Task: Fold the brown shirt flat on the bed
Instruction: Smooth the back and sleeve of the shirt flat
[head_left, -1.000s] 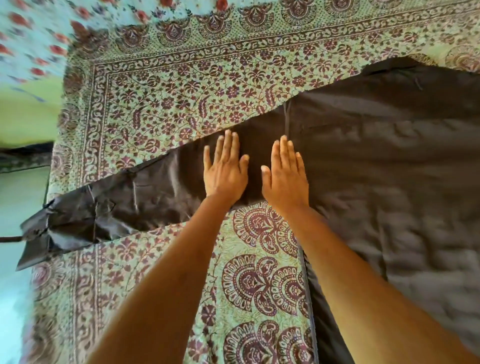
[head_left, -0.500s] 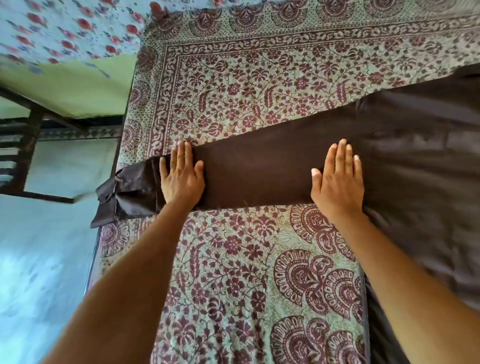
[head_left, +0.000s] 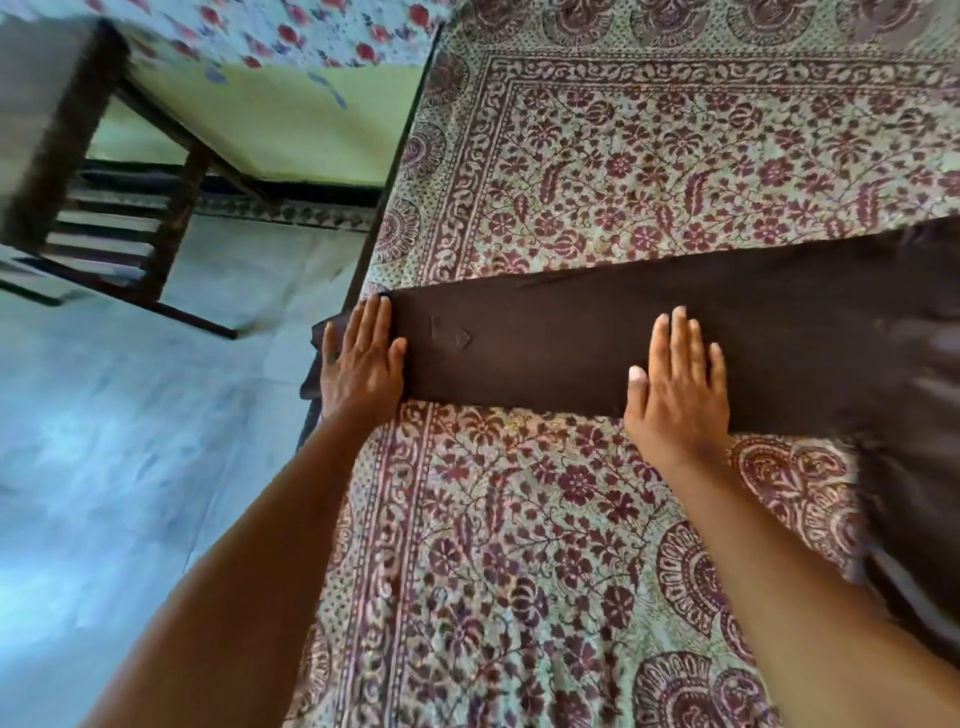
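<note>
Pressing down with straight fingers, the left hand (head_left: 362, 358) rests on the cuff end of the dark brown cotton shirt (head_left: 904, 332). The right hand (head_left: 675, 387) lies flat farther along the same sleeve (head_left: 545, 343); neither grips the cloth. The sleeve stretches smooth across the bed (head_left: 649, 156), which is covered in a green sheet printed with maroon flowers (head_left: 519, 545). Its cuff spills just over the bed's left edge, and the shirt's body runs off to the right, rumpled and blurred. The work looks early: the sleeve is laid out, no fold shows, and folding sleeves and body is left.
</note>
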